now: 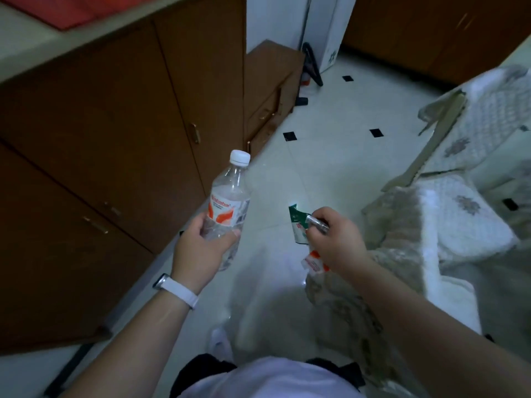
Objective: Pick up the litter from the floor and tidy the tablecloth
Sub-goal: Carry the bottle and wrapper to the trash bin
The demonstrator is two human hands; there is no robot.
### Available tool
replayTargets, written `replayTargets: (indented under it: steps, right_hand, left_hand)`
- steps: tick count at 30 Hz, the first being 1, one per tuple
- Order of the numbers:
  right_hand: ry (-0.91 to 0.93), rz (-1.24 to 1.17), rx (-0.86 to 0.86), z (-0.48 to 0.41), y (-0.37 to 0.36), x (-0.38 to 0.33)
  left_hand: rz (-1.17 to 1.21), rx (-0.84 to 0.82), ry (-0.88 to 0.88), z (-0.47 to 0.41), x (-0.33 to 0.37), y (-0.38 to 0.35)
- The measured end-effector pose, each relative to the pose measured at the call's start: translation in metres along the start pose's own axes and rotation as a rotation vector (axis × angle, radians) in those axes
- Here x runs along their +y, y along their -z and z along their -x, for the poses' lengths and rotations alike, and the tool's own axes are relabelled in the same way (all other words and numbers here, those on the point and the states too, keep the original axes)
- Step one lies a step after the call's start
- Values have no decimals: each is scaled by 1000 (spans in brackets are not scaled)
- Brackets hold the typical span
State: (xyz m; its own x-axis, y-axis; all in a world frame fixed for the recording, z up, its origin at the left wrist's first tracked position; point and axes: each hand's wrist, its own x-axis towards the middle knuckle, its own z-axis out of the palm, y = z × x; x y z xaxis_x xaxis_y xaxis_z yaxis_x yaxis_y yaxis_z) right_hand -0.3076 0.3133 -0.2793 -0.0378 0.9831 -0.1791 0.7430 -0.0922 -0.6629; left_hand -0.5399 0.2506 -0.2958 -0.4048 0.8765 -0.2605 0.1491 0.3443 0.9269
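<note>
**Litter in both hands, tablecloth not yet tidied**

The person stood over the white tiled floor (330, 145) with both hands full. The left hand (201, 248), a white wristband (178, 290) on its wrist, had its fingers and thumb wrapped round the lower body of a clear plastic water bottle (230, 196). The bottle had a white cap and an orange-and-white label, and was held clear of the floor, cap pointing away from the body.

The right hand (336, 239) was closed on a bunch of small litter. A green-and-white wrapper (297, 222) stuck out past the fingers, a small silvery foil piece (317, 222) lay across the knuckles, and a red-and-white wrapper (314, 261) hung below the palm. How each piece was pinched could not be made out.

Judging by this, the collecting looked mostly done. The stretch of floor between the wooden cabinets (100, 139) and the table showed no loose scraps. A few dark items (303, 100) at the far end of the floor were too blurred to say whether they counted as litter.

The second half appeared untouched. The white patterned tablecloth (459, 219) hung to the right, just beside the right hand, in rumpled, uneven folds, with part of it bunched low. Both hands would probably need emptying before the cloth could be straightened.
</note>
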Motion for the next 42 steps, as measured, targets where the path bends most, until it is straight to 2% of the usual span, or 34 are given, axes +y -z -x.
replayTargets:
  steps: [5, 12, 20, 29, 36, 42]
  right_hand:
    - [13, 26, 61, -37, -25, -55]
    - [-88, -13, 144, -101, -21, -60]
    - [-196, -89, 176, -210, -15, -22]
    - [-212, -161, 239, -361, 67, -4]
    - [-242, -207, 324, -421, 113, 8]
    - [-365, -194, 393, -466, 122, 32]
  left_hand:
    - [48, -37, -19, -71, 17, 40]
    - [58, -120, -37, -156, 43, 27]
    - [-31, -169, -19, -256, 70, -35]
    - [-161, -195, -124, -377, 155, -137]
    - [-145, -312, -153, -434, 210, -199]
    - [-200, -414, -188, -502, 226, -261]
